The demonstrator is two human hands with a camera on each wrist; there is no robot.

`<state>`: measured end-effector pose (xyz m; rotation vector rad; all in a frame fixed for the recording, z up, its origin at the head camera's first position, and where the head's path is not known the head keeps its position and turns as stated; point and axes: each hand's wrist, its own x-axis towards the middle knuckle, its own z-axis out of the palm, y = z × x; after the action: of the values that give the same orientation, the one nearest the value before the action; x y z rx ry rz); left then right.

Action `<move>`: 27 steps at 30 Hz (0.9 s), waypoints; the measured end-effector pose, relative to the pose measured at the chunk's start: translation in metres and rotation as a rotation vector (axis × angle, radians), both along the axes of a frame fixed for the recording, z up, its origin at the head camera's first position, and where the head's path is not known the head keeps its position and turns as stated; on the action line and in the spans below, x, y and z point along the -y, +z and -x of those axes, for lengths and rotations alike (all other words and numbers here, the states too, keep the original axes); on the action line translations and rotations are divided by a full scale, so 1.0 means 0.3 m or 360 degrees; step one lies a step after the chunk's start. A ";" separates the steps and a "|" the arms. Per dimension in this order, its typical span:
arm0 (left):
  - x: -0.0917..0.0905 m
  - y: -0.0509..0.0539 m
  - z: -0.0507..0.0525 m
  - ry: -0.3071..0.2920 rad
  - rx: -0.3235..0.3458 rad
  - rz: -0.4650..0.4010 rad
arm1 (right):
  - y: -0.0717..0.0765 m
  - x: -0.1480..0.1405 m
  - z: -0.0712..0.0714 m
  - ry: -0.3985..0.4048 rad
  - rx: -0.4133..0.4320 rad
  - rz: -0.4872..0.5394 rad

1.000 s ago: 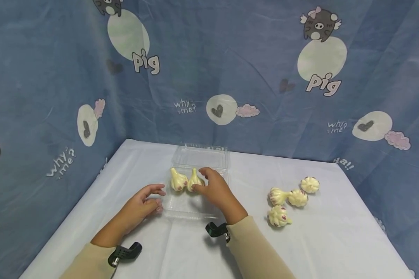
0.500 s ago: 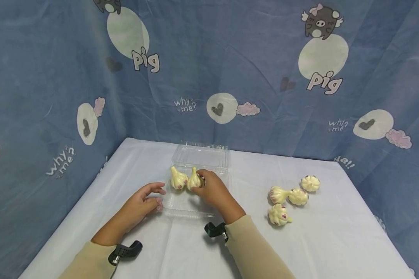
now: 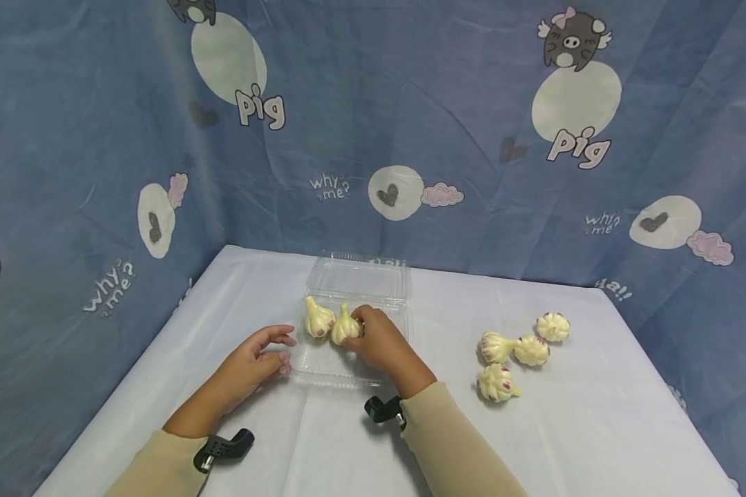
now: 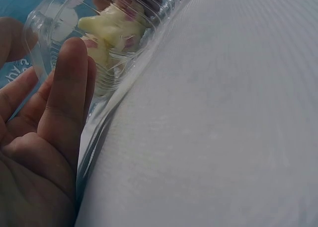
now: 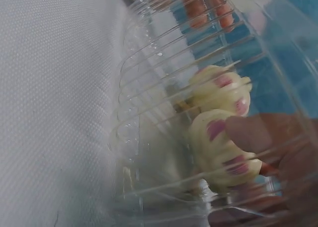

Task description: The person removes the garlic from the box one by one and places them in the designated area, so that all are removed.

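Observation:
A clear plastic clamshell container (image 3: 323,362) lies on the table with its lid (image 3: 363,279) folded back. Two garlic bulbs are inside it side by side, the left one (image 3: 318,319) leaning with its stem up. My right hand (image 3: 385,342) reaches into the container and grips the other garlic bulb (image 3: 343,330) between thumb and fingers; the right wrist view shows this bulb (image 5: 213,147) through the ribbed wall. At the container's left side is my left hand (image 3: 251,362), its fingers loosely bent, with fingertips (image 4: 72,53) by the clear wall.
Several garlic bulbs (image 3: 497,383) lie in a loose group on the white tablecloth (image 3: 584,414) to the right. A blue printed curtain (image 3: 472,138) rises behind and beside the table. Each wrist carries a black camera mount (image 3: 382,409).
The right-hand fingers have closed round the right bulb, which has shifted slightly toward me and left. The left hand has barely moved.

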<state>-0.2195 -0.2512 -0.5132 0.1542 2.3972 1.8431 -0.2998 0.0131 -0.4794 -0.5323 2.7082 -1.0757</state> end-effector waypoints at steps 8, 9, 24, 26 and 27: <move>-0.005 0.006 0.001 0.0021 -0.0006 0.0011 | 0.001 -0.008 -0.011 -0.0007 0.0036 -0.0008; -0.006 0.006 0.001 0.0026 -0.0004 0.0013 | 0.002 -0.008 -0.013 -0.0004 0.0037 -0.0006; -0.003 -0.008 0.003 0.0029 -0.0030 0.0011 | 0.002 0.000 -0.014 0.0039 -0.0044 -0.0073; -0.001 -0.007 0.003 0.0029 -0.0019 0.0018 | 0.004 -0.002 -0.016 0.0027 -0.0033 -0.0064; -0.001 -0.006 0.002 0.0029 -0.0011 0.0017 | 0.005 -0.003 -0.018 0.0022 -0.0034 -0.0060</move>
<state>-0.2202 -0.2510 -0.5151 0.1387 2.4206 1.8406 -0.2946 0.0142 -0.4778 -0.5592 2.7331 -1.0196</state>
